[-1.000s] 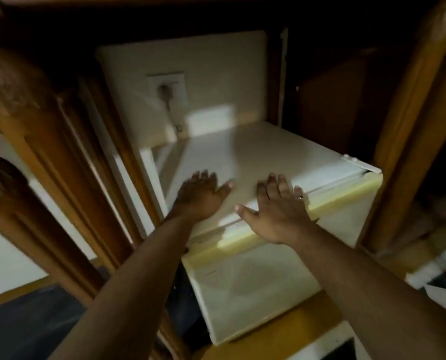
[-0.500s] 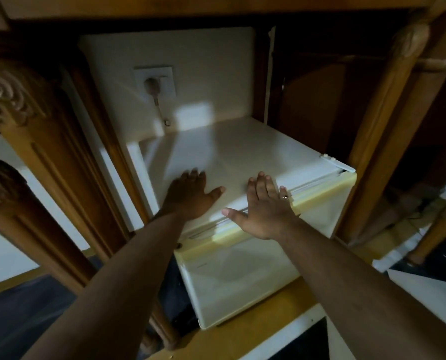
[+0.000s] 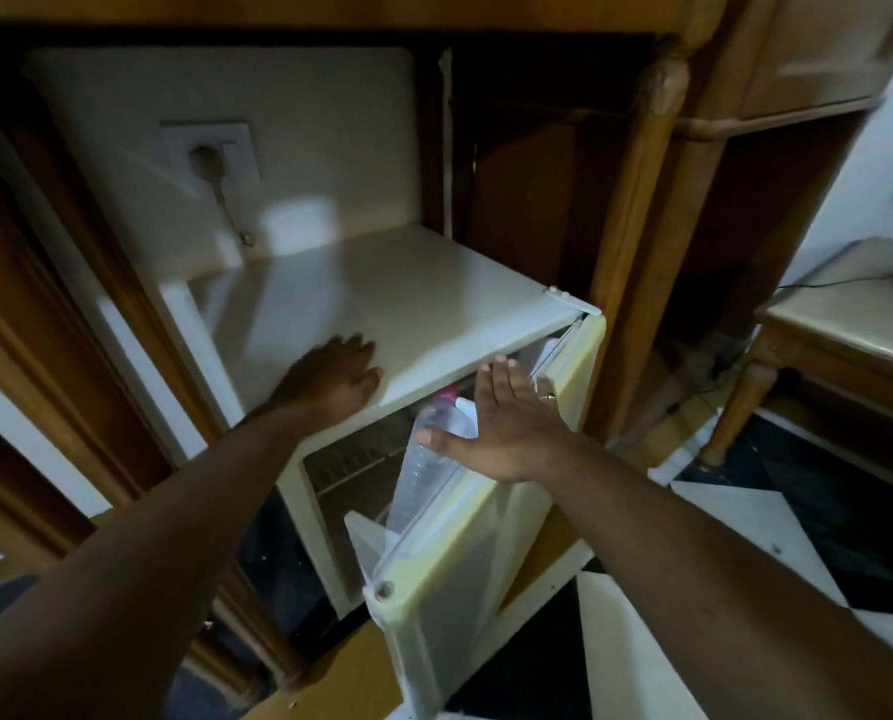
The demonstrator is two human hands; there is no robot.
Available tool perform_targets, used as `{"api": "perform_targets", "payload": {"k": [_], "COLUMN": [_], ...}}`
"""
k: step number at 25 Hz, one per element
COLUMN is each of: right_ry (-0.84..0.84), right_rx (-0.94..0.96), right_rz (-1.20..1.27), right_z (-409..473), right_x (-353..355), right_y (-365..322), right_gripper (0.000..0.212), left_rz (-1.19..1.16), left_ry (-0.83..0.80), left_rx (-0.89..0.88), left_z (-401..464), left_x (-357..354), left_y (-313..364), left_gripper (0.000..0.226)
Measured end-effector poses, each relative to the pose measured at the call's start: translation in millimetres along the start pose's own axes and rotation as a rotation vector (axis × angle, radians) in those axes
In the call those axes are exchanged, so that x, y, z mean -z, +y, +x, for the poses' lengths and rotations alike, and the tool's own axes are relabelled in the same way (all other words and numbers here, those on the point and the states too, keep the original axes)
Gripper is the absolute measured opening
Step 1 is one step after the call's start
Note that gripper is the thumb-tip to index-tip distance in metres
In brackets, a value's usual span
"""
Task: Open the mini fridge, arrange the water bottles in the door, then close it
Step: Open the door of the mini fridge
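Note:
A cream mini fridge (image 3: 382,304) stands in a wooden cabinet niche. Its door (image 3: 449,589), hinged on the right, is partly swung out toward me. A clear water bottle (image 3: 428,459) with a pink cap leans in the door shelf, and something white shows behind it. My left hand (image 3: 330,379) lies flat on the front edge of the fridge top. My right hand (image 3: 501,428) rests palm down on the door's top edge with its fingers spread and straight. A wire shelf (image 3: 350,454) is visible inside the dark fridge.
A wall socket (image 3: 210,153) with a plug and cord sits behind the fridge. Carved wooden posts (image 3: 636,226) frame the niche left and right. A wooden side table (image 3: 839,314) with a cable stands at the right, over a black-and-white tiled floor (image 3: 745,511).
The fridge door was shut and is now swung partly out, which reveals the bottle. My right hand moved out with the door's top edge. My left hand stayed on the fridge top.

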State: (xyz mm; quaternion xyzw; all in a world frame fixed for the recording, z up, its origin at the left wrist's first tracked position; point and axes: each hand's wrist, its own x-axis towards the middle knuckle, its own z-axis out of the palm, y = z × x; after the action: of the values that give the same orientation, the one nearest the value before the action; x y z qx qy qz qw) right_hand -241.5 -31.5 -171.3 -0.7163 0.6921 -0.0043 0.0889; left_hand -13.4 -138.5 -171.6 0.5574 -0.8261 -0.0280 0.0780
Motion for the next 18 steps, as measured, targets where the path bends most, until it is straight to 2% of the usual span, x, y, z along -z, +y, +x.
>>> {"api": "perform_targets", "payload": {"k": [2,4,8,12,15,18], "right_ry": [0.026,0.058,0.152,0.136,0.190,0.214], "right_rx": [-0.074,-0.131,-0.184,-0.198,-0.234,-0.276], "right_rz": [0.022,0.014,-0.023,-0.125,-0.192,-0.219], "right_z": [-12.6,-27.0,-51.6,-72.1,-83.8,-83.8], "right_x": [-0.8,-5.9,-11.0,-7.2,-8.7,-9.4], "right_y": [13.4,30.2,82.0,136.6,166.8,187.1], "right_gripper": [0.137,0.137,0.137,0.130,0.123,0.125], "left_rz": [-0.036,-0.009,0.039,0.039,0.066,0.067], "left_ry": [0.001,-0.033,-0.086,-0.075,-0.050,-0.034], "left_rx": [-0.132,-0.177,-0.072,-0.068,-0.065,-0.048], "left_z": [2.5,19.9,60.6,68.2,68.6,62.1], "left_x": [-6.5,-9.7,-10.6,-21.4,-20.6,-20.8], "left_y": [32.8,65.1,92.4,88.5,91.4,95.2], "left_gripper": [0.060,0.060,0.059,0.062,0.062,0.061]}}
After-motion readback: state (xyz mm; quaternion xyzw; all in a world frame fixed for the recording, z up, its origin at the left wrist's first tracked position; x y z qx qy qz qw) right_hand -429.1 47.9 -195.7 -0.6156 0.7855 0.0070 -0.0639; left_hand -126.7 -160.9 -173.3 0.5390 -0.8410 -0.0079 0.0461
